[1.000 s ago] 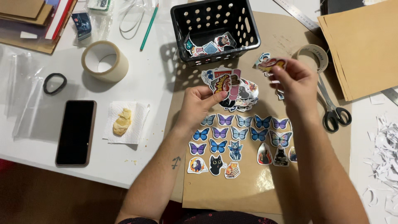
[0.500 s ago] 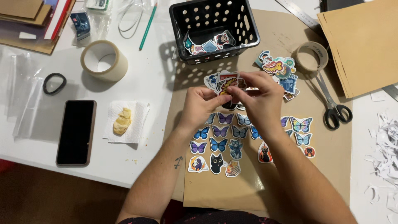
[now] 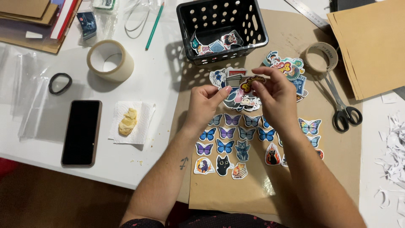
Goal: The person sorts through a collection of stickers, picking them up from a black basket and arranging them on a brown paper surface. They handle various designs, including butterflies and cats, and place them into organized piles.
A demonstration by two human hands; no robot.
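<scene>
My right hand [image 3: 276, 98] pinches a small orange and brown sticker [image 3: 252, 83] at its fingertips, above a loose pile of stickers [image 3: 236, 95] on a sheet of brown paper [image 3: 270, 185]. My left hand [image 3: 203, 105] sits just left of it, fingers curled, its fingertips at the edge of the pile. Below both hands lie rows of butterfly stickers [image 3: 225, 146] and cat stickers [image 3: 222, 164]. A second pile of stickers [image 3: 291, 69] lies to the right of the hands.
A black perforated basket [image 3: 223, 25] with stickers inside stands behind the hands. Scissors [image 3: 344, 112] and a tape roll [image 3: 320, 57] lie right; brown envelopes [image 3: 371, 46] far right. A wide tape roll [image 3: 110, 60], a phone [image 3: 82, 131], a napkin with food [image 3: 130, 122] lie left.
My right hand came from the right pile to the middle pile, carrying a sticker, and now holds it up between the two hands. The left hand stayed near the pile.
</scene>
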